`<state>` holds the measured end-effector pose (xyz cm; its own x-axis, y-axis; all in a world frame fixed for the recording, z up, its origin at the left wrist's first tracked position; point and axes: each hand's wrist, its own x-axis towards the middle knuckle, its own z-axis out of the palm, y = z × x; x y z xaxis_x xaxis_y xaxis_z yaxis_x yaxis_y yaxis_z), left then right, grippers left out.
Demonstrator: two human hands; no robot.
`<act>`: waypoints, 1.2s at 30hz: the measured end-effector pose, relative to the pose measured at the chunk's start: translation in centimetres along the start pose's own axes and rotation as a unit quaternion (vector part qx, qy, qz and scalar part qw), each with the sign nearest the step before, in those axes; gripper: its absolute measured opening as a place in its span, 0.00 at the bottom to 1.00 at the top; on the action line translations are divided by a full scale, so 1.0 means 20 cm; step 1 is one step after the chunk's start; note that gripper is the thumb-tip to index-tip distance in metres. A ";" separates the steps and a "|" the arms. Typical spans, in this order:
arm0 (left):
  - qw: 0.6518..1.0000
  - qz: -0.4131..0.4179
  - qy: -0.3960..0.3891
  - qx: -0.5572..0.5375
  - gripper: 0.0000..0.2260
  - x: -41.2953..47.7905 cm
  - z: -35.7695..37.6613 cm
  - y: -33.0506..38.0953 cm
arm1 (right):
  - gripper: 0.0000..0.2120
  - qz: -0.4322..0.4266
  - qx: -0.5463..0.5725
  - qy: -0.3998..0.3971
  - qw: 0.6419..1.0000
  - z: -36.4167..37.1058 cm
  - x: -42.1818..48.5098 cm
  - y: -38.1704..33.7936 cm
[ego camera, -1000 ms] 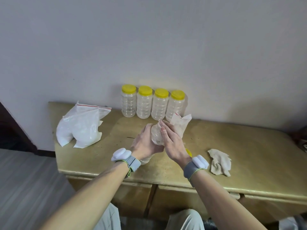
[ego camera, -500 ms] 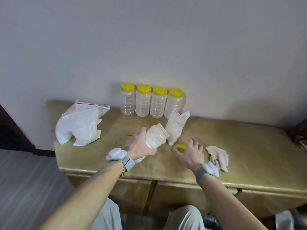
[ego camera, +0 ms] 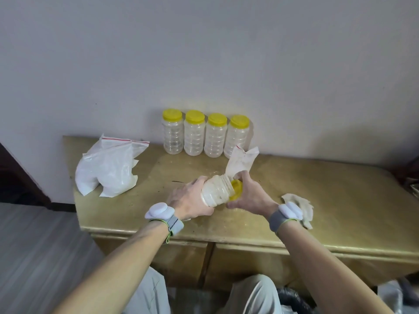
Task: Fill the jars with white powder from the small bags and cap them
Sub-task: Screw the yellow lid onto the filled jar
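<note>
In the middle of the frame, a tilted jar (ego camera: 216, 193) is gripped by the left hand (ego camera: 189, 200). A yellow lid (ego camera: 236, 190) is held at its mouth by the curled right hand (ego camera: 251, 196). Just behind, a small bag (ego camera: 241, 163) is seen, then four capped jars (ego camera: 193, 137) by the wall. A big powder bag (ego camera: 108, 171) is seen at the left. At the right, a cloth (ego camera: 305, 207) is partly hidden by a wrist band (ego camera: 288, 211).
</note>
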<state>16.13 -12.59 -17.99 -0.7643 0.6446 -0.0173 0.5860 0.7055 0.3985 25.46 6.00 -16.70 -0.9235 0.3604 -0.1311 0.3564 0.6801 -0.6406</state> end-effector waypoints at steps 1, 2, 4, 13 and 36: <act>1.000 0.000 0.001 -0.004 0.39 0.00 0.00 0.00 | 0.38 -0.002 0.002 -0.013 1.000 -0.02 0.01 -0.02; 1.000 0.000 0.001 -0.008 0.39 0.00 0.00 -0.01 | 0.39 -0.002 0.004 -0.026 1.000 -0.04 0.02 -0.02; 1.000 0.004 0.002 -0.017 0.39 0.00 0.00 -0.01 | 0.41 -0.002 0.020 -0.049 0.999 -0.07 0.03 -0.02; 1.000 0.011 0.007 -0.020 0.39 0.00 0.01 -0.03 | 0.29 0.041 0.297 -0.084 0.950 -0.10 0.01 -0.01; 1.000 0.024 0.016 0.002 0.41 0.01 0.02 -0.05 | 0.38 0.192 0.232 -0.140 0.943 -0.08 0.01 -0.05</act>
<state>15.50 -13.05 -18.83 -0.7431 0.6685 0.0306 0.6237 0.6753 0.3937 25.25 6.41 -14.84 -0.7631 0.2974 -0.5738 0.6320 0.1581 -0.7587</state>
